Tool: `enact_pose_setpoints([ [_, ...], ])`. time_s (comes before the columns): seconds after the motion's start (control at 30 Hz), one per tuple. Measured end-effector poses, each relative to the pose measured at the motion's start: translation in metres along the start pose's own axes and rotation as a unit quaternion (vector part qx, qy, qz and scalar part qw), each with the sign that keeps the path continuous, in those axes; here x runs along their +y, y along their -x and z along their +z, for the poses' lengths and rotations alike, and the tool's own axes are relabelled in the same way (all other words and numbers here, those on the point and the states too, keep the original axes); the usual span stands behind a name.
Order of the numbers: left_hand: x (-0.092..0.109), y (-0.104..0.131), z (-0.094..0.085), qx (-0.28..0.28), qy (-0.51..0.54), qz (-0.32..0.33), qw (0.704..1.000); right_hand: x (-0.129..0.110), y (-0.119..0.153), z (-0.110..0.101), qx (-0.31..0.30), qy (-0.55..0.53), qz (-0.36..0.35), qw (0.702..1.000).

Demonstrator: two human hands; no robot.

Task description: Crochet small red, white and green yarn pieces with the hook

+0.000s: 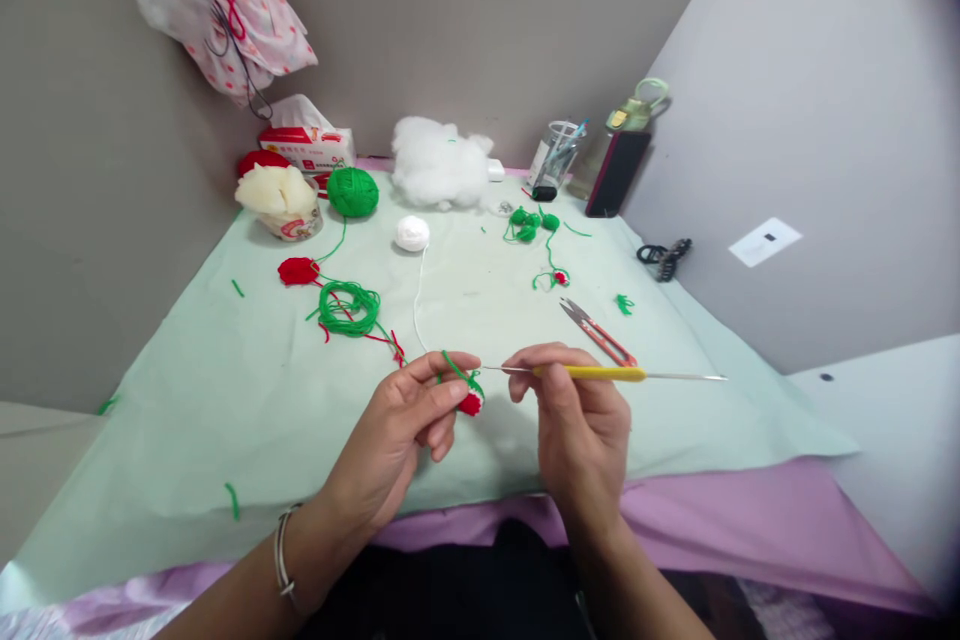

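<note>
Between the thumb and fingers of my left hand (409, 410) is a small red, white and green crochet piece (471, 402). Green yarn passes over the index finger of that hand. My right hand (577, 420) grips a crochet hook (600, 373) by its yellow handle, and the thin metal tip points left, close to the piece. Whether the tip is in a stitch is too small to tell. A loose green yarn coil (349, 308) lies left of my hands, with red strands across it. White yarn runs down from a white yarn ball (412, 234) toward my left hand.
Thread snips (598, 332) lie beyond my right hand. Farther back are a green yarn ball (352, 192), a red yarn bundle (298, 271), white stuffing (439, 163), a tissue box (309, 148), a cup of pens (555, 160), a phone (618, 173) and a bottle (634, 110). Walls enclose the table.
</note>
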State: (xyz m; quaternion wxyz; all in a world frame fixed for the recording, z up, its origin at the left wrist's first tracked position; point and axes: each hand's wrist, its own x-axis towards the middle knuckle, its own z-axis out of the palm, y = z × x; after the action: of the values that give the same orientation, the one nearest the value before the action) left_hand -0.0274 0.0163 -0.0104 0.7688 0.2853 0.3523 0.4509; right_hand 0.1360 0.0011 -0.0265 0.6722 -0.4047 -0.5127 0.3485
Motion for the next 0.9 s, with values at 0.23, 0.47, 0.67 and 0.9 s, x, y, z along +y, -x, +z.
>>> enact_pose_setpoints([
  [0.23,-0.0009,-0.0011,-0.0004,0.000,0.009,-0.003,1.000,-0.0029,0.0026,0.0000,-0.032,-0.024,-0.007,0.999],
  [0.47,0.0009,-0.0004,0.0006,0.005,0.009,-0.001,1.000,-0.0026,0.0022,0.0010,-0.022,0.010,-0.021,0.999],
  [0.67,0.0005,-0.0002,0.0020,0.009,-0.003,0.001,1.000,-0.0023,0.0022,0.0017,-0.021,0.015,-0.022,0.999],
  [0.9,-0.0010,0.0008,0.0019,0.007,-0.034,0.017,0.999,-0.0023,0.0030,0.0022,-0.036,0.014,-0.022,0.999],
])
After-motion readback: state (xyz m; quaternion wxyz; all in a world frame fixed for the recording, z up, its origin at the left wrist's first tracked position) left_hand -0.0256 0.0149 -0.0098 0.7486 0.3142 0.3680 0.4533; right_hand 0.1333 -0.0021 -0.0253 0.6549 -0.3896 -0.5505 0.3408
